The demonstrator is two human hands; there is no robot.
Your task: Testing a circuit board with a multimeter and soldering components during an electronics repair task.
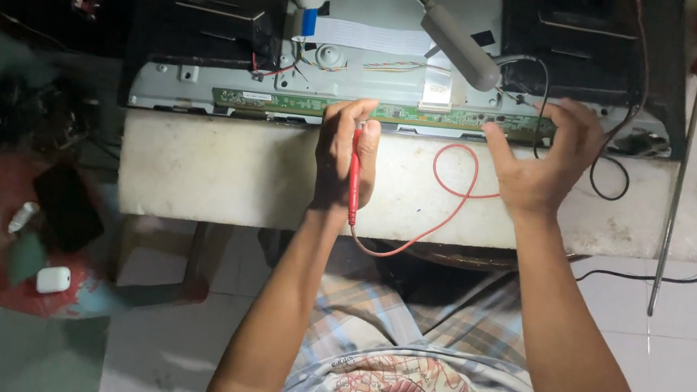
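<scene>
So left hand (346, 154) fingers grip a slim red probe (355, 178), tip on the long green board (380, 113); right hand (541, 157), at 3 o'clock, fingers spread open.

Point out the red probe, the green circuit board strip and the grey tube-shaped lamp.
red probe (355, 178): head view, middle of its shaft, in the left hand.
green circuit board strip (288, 104): head view, bare stretch left of the left hand.
grey tube-shaped lamp (461, 46): head view, middle of its body.
</scene>
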